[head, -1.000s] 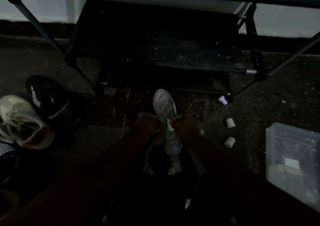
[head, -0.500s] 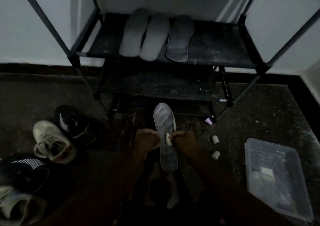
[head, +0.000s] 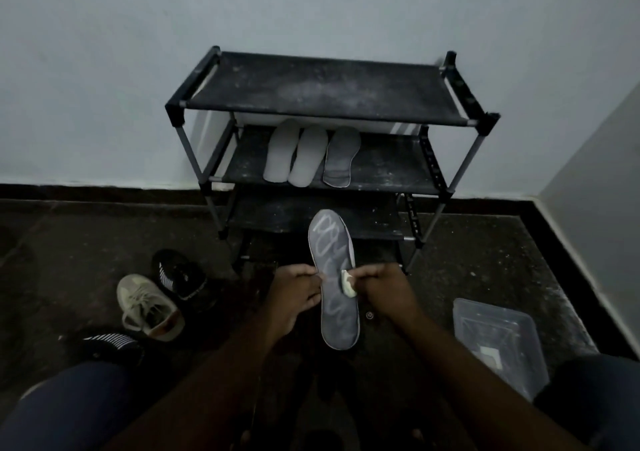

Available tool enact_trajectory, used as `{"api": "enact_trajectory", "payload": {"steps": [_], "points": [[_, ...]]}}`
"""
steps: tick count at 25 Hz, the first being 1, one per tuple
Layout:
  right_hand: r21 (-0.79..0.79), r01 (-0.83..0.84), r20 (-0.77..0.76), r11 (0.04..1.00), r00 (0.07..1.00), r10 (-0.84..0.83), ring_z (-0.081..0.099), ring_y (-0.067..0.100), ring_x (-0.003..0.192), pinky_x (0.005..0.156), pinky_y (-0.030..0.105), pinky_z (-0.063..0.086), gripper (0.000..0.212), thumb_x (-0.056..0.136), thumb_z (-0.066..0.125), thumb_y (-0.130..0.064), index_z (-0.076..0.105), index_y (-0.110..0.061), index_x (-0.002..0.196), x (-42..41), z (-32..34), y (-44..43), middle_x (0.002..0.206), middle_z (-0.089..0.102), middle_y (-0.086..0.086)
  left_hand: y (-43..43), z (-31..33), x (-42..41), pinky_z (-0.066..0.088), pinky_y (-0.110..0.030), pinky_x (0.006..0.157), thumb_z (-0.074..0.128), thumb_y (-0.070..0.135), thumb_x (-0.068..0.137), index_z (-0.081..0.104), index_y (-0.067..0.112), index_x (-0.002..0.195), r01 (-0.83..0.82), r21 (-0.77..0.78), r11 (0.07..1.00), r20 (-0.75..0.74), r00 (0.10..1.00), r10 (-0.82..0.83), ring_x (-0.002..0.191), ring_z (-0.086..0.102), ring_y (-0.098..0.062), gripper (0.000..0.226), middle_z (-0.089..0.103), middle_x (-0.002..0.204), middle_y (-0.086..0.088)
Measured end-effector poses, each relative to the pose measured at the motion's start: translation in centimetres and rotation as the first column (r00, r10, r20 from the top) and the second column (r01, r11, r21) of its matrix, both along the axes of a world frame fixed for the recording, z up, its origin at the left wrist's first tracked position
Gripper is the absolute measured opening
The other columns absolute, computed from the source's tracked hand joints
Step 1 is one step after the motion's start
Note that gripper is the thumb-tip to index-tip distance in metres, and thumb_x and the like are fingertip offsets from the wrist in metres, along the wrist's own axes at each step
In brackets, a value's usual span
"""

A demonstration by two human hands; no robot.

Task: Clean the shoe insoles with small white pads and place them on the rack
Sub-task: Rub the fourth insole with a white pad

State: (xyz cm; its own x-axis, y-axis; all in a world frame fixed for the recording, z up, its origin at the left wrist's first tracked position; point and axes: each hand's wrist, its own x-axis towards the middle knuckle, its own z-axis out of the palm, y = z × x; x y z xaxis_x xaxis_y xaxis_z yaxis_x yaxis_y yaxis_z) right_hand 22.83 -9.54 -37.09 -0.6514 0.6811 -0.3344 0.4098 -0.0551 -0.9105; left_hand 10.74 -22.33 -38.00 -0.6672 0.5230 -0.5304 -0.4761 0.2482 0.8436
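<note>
White pad [head: 347, 283] pinched between right fingers [head: 363, 275].

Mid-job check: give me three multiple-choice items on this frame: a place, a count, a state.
1. Where on the black metal rack do the finished insoles lie? A top shelf; B second shelf down; C floor.
2. How many insoles lie there? A two; B five; C three.
3. The right hand is: A pinching the small white pad against the grey insole; B open, idle; C gripping a shoe.
Answers: B, they sit just under the top shelf; C, two pale and one grey lie side by side; A, it grips the pad on the insole.
</note>
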Motion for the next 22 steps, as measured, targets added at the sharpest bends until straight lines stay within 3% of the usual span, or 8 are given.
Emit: {"api": "enact_trajectory", "payload": {"steps": [4,7,11,13,17,20,22], "points": [[-0.029,0.012,-0.111,1.0,0.994,-0.015,0.07,0.011,0.072,0.071,0.022,0.055,0.016,0.088,0.073,0.001,0.081,-0.012,0.091,2.1,5.2,-1.3,0.084,0.079,0.012,-1.6,5.2,3.2,0.055,-0.041,0.088,0.058,0.008,0.099,0.079,0.013,0.089,0.079,0.158,0.984,-0.021,0.997,-0.077,0.092,0.074,-0.024,0.024,0.078,0.097,-0.009],[-0.092,-0.01,-0.184,0.996,0.983,-0.007,0.067,0.022,0.073,0.073,0.031,0.055,0.016,0.089,0.073,0.001,0.081,-0.013,0.091,3.4,7.8,-2.5,0.089,0.076,0.025,-2.4,7.6,5.2,0.057,-0.039,0.083,0.051,0.008,0.101,0.078,0.007,0.1,0.088,0.328,0.941,0.042,0.993,-0.107,0.089,0.074,-0.026,0.027,0.076,0.099,-0.017],[-0.152,-0.019,-0.251,0.988,0.968,-0.02,0.061,0.015,0.059,0.057,0.021,0.053,0.011,0.092,0.07,0.003,0.079,-0.002,0.096,4.2,9.2,-3.9,0.079,0.074,0.023,-3.2,8.5,6.7,0.055,-0.041,0.08,0.048,0.019,0.104,0.069,0.0,0.116,0.036,0.396,0.917,0.163,0.981,-0.108,0.085,0.071,-0.03,0.03,0.072,0.099,-0.021],[-0.212,-0.034,-0.267,0.977,0.964,-0.024,0.062,0.014,0.056,0.054,0.024,0.055,0.011,0.093,0.067,0.004,0.077,0.003,0.098,4.2,9.4,-4.2,0.077,0.073,0.019,-3.3,8.3,6.5,0.054,-0.045,0.082,0.047,0.021,0.104,0.069,0.0,0.116,0.03,0.404,0.914,0.179,0.977,-0.112,0.084,0.069,-0.033,0.032,0.07,0.101,-0.025],[-0.253,-0.029,-0.227,0.967,0.973,-0.03,0.073,0.023,0.081,0.068,0.026,0.058,0.014,0.094,0.066,0.001,0.077,-0.005,0.099,4.1,9.7,-2.5,0.095,0.078,0.018,-3.0,8.3,4.8,0.056,-0.052,0.091,0.044,0.02,0.106,0.062,0.007,0.128,0.051,0.404,0.913,0.165,0.978,-0.127,0.1,0.073,-0.035,0.032,0.072,0.117,-0.02],[-0.557,-0.076,-0.256,0.827,0.963,-0.084,0.076,0.023,0.083,0.064,0.024,0.06,0.022,0.098,0.056,0.002,0.073,-0.002,0.111,3.9,10.5,-1.3,0.106,0.077,0.02,-2.1,8.4,3.5,0.06,-0.039,0.071,0.044,0.018,0.105,0.064,0.006,0.121,0.032,0.369,0.929,0.15,0.984,-0.094,0.082,0.074,-0.027,0.029,0.075,0.101,-0.017],[-0.672,-0.105,-0.254,0.733,0.963,-0.095,0.076,0.02,0.075,0.059,0.023,0.06,0.023,0.098,0.054,0.003,0.071,0.001,0.113,3.8,10.5,-1.5,0.1,0.077,0.019,-1.6,8.2,3.1,0.058,-0.037,0.07,0.044,0.019,0.105,0.065,0.005,0.12,0.011,0.342,0.94,0.155,0.986,-0.068,0.079,0.073,-0.025,0.03,0.073,0.101,-0.018]]}}
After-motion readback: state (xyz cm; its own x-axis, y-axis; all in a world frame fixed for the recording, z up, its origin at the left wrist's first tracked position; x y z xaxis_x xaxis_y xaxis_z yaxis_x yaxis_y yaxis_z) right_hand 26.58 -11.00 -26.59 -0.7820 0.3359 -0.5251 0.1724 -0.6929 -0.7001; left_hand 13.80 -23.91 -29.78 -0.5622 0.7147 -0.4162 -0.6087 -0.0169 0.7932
